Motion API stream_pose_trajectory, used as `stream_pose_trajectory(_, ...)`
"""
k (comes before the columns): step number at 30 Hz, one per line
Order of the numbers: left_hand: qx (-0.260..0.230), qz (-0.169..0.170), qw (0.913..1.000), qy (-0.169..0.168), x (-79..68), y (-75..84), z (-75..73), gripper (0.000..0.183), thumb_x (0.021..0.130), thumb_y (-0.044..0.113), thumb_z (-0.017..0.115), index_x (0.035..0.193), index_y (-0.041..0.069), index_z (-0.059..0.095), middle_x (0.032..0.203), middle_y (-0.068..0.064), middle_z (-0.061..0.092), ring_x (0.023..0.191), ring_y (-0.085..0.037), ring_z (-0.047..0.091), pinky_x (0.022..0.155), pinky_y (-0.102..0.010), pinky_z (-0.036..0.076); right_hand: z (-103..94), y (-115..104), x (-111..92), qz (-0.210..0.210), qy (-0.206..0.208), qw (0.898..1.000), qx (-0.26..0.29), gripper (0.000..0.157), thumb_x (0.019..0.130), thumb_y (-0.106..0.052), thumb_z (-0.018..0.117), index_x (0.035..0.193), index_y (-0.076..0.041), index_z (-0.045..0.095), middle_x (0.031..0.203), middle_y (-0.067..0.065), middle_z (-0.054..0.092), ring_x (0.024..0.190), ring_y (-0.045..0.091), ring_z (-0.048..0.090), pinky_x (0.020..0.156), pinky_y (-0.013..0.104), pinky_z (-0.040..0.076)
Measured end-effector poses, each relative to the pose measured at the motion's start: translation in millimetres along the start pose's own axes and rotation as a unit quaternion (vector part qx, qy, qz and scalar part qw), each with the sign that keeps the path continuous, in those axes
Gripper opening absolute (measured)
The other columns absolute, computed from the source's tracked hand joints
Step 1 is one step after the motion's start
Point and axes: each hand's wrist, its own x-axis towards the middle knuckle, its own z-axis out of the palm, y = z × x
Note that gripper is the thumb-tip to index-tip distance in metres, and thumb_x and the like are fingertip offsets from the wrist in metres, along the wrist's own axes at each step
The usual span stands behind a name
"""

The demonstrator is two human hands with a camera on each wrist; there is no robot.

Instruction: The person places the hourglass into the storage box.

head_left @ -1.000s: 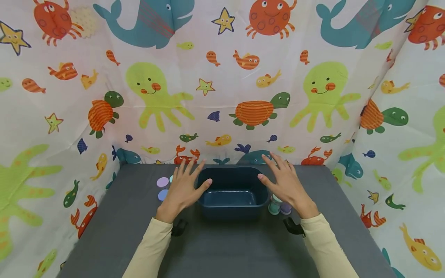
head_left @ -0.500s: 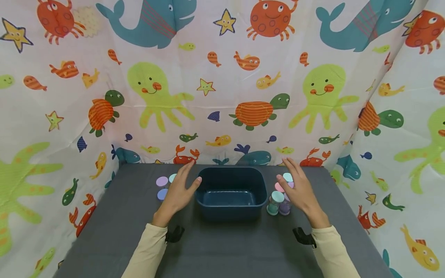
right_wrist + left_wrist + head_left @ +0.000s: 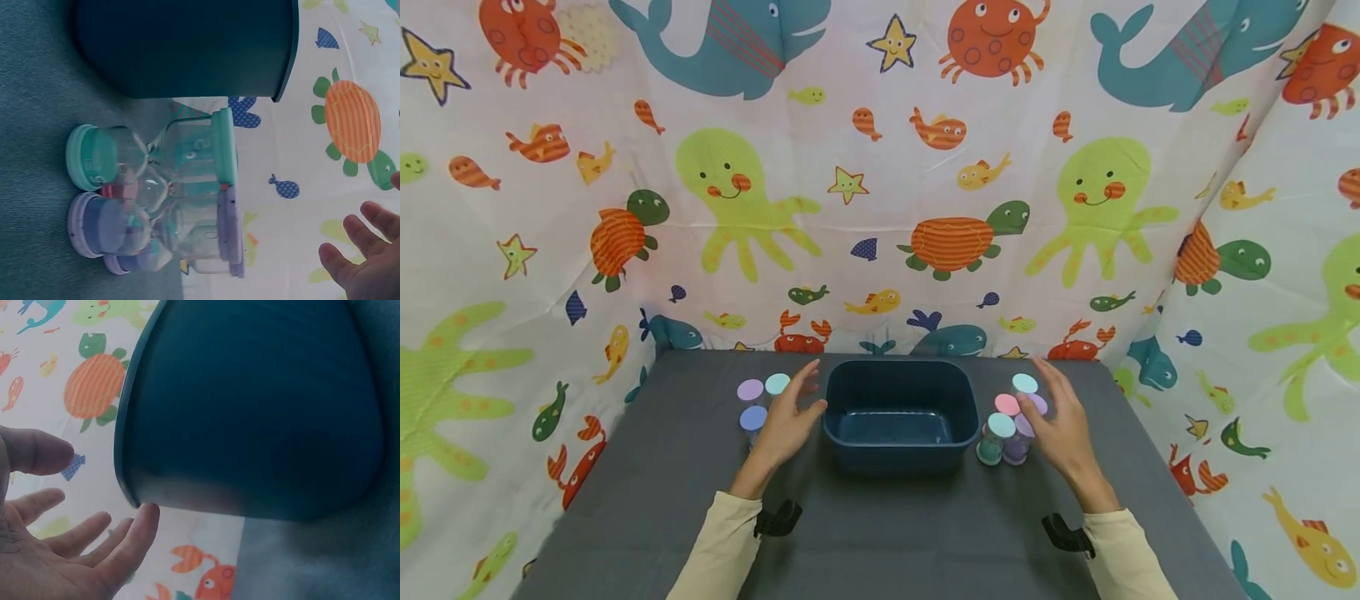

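A dark blue rectangular bin (image 3: 898,462) stands upright on the table, its open top facing up. My left hand (image 3: 786,427) hovers beside the bin's left end, fingers spread and holding nothing. The left wrist view shows a fingertip overlapping the bin's rim (image 3: 128,481). To the right, my right hand (image 3: 1066,433) is held with loose, empty fingers by a cluster of sand timers. In that cluster are a mint sand timer (image 3: 94,157), a purple sand timer (image 3: 107,226) and a pink-capped one (image 3: 1007,405). My right hand partly covers a lilac-capped timer (image 3: 1037,402).
Left of the bin stand a lilac-capped timer (image 3: 750,390), a mint-capped timer (image 3: 777,383) and a blue-capped timer (image 3: 753,417), close to my left hand. A curtain (image 3: 880,208) printed with sea animals encloses the grey table (image 3: 895,542) at the back and sides.
Both hands have drawn apart from over the bin's ends, outward and slightly down. More of the sand timers on both sides has come into view. Bin and timers have stayed in place.
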Motion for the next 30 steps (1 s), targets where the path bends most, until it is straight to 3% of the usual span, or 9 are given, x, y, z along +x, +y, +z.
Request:
stream_pose_trajectory(4, -0.03, -0.036, 0.9988, -0.012, -1.9, -5.5, 3.0, 0.065, 0.093, 0.008, 0.061, 0.15, 0.028, 0.038, 0.15, -0.011, 0.045, 0.135, -0.034, 0.049, 0.101, -0.054, 0.047, -0.2, 8, -8, 0.041, -0.008, 0.999, 0.017, 0.064, 0.095, -0.03, 0.063, 0.152, -0.023, 0.036, 0.153, 0.014, 0.039, 0.136, 0.039, 0.04, 0.105, 0.065, 0.037)
stream_pose_trajectory(8, -0.044, -0.043, 0.9981, -0.011, -0.8, -11.1, 5.4, 0.065, 0.091, 0.002, 0.06, 0.149, 0.025, 0.04, 0.147, -0.015, 0.047, 0.133, -0.036, 0.05, 0.099, -0.052, 0.048, 0.5, 15, -17, 0.071, -0.017, 0.997, 0.032, 0.065, 0.095, -0.028, 0.064, 0.152, -0.019, 0.035, 0.152, 0.016, 0.039, 0.137, 0.041, 0.041, 0.104, 0.063, 0.039)
stream_pose_trajectory(12, -0.051, -0.047, 0.9976, -0.002, 2.7, -14.6, 7.0, 0.065, 0.089, -0.003, 0.06, 0.147, 0.021, 0.044, 0.142, -0.015, 0.051, 0.13, -0.035, 0.052, 0.098, -0.048, 0.05, 1.8, 20, -22, 0.078, -0.011, 0.996, 0.037, 0.065, 0.094, -0.027, 0.065, 0.152, -0.017, 0.036, 0.151, 0.016, 0.042, 0.138, 0.035, 0.042, 0.104, 0.054, 0.042)
stream_pose_trajectory(15, -0.059, -0.059, 0.9965, 0.001, 5.3, -15.5, 7.4, 0.064, 0.089, -0.002, 0.061, 0.148, 0.019, 0.043, 0.141, -0.015, 0.054, 0.128, -0.034, 0.053, 0.099, -0.047, 0.049, 2.8, 23, -25, 0.088, -0.002, 0.995, 0.047, 0.064, 0.094, -0.026, 0.066, 0.151, -0.016, 0.038, 0.15, 0.014, 0.043, 0.137, 0.03, 0.043, 0.107, 0.032, 0.045)
stream_pose_trajectory(19, -0.07, -0.083, 0.994, -0.007, 7.8, -15.7, 8.6, 0.063, 0.091, 0.003, 0.062, 0.149, 0.016, 0.041, 0.141, -0.016, 0.054, 0.128, -0.035, 0.052, 0.097, -0.044, 0.049, 5.7, 29, -31, 0.129, 0.021, 0.987, 0.091, 0.062, 0.094, -0.026, 0.067, 0.149, -0.013, 0.04, 0.148, 0.013, 0.046, 0.135, 0.027, 0.045, 0.097, 0.005, 0.038)
stream_pose_trajectory(26, -0.141, -0.144, 0.9793, -0.02, 9.9, -16.1, 8.8, 0.059, 0.092, 0.001, 0.06, 0.147, 0.012, 0.044, 0.142, -0.019, 0.05, 0.122, -0.033, 0.053, 0.072, -0.028, 0.055, 16.9, 41, -42, 0.195, 0.068, 0.967, 0.147, 0.061, 0.092, -0.026, 0.069, 0.146, -0.013, 0.044, 0.141, 0.01, 0.053, 0.127, 0.018, 0.05, 0.088, 0.001, 0.039)
stream_pose_trajectory(30, -0.172, -0.164, 0.971, -0.028, 12.0, -18.0, 7.2, 0.055, 0.093, 0.002, 0.059, 0.146, 0.012, 0.046, 0.142, -0.018, 0.049, 0.113, -0.029, 0.055, 0.07, -0.026, 0.055, 23.6, 44, -47, 0.207, 0.079, 0.96, 0.169, 0.06, 0.091, -0.022, 0.071, 0.144, -0.012, 0.046, 0.135, 0.011, 0.055, 0.117, 0.008, 0.052, 0.085, 0.001, 0.042)
